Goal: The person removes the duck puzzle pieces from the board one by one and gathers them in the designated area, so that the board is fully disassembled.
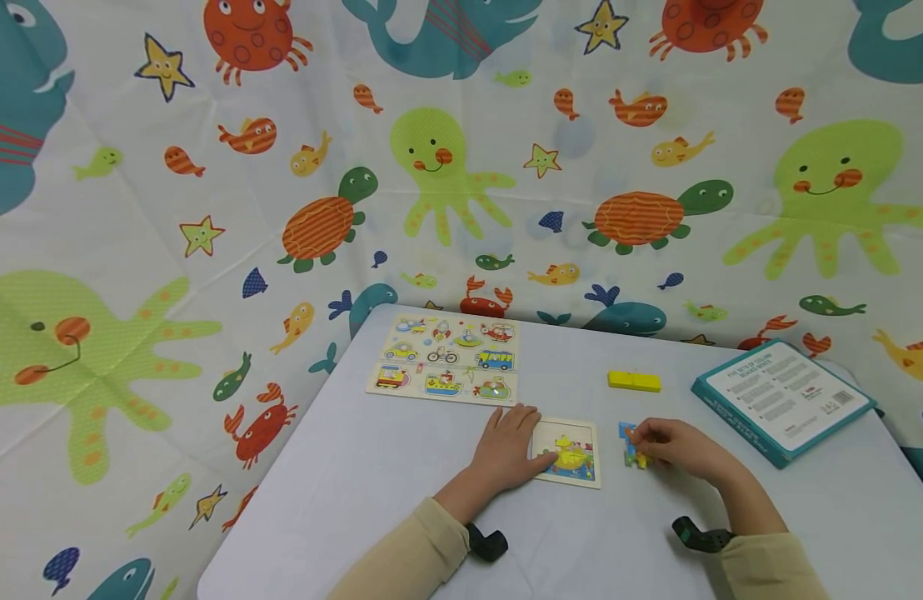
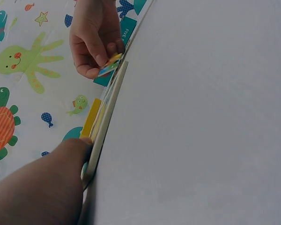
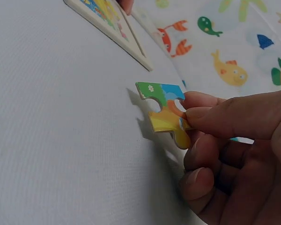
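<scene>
My right hand (image 1: 675, 446) pinches a jigsaw puzzle piece (image 3: 164, 110) between thumb and fingertips, just above the table. The piece is green, blue, orange and yellow, with a rounded tab and a cut-out. To its left lies a small square puzzle board (image 1: 562, 493) with a pale wooden frame and a yellow picture inside. My left hand (image 1: 504, 450) rests at that board's left side, fingers stretched along the edge and thumb reaching over the lower part. From the left wrist view, the board (image 2: 110, 117) shows edge-on, with the right hand (image 2: 96, 40) beyond it.
A larger wooden board with vehicle pictures (image 1: 442, 358) lies at the back left of the white table (image 1: 319, 500). Behind the small board is a yellow block (image 1: 634, 382). A teal and white box (image 1: 784, 400) lies at the right. A sea-animal cloth (image 1: 461, 167) hangs behind.
</scene>
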### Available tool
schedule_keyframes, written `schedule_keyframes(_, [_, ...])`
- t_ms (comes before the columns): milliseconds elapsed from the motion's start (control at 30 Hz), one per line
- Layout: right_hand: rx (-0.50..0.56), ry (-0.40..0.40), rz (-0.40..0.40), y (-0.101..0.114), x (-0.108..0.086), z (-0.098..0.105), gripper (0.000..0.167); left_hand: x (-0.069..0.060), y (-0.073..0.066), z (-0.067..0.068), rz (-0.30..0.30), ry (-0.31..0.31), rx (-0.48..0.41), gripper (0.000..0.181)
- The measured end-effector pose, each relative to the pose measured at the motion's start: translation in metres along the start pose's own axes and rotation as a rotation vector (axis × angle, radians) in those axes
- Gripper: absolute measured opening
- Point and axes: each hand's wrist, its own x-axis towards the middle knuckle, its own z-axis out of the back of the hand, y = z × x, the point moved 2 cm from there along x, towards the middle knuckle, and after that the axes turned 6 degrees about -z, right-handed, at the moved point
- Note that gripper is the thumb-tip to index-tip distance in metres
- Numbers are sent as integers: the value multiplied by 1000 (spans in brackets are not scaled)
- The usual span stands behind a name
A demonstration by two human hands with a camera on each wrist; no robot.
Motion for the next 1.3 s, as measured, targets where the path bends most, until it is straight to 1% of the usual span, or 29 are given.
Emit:
schedule_keyframes(167, [-14,4,10,0,0,-1,15,0,0,0,2,7,-4,78])
schedule_keyframes(600, [-68,-31,15,-1,3,-4,9,1,0,-1,-1,6,5,78])
schedule_keyframes(1000, [-66,-48,2,0,2,-4,9,1,0,-2,-5,-2,0,78])
schedule_keyframes(1300, [-55,-51,5,6,4,-3,13,1,1,-2,-5,-1,-2,78])
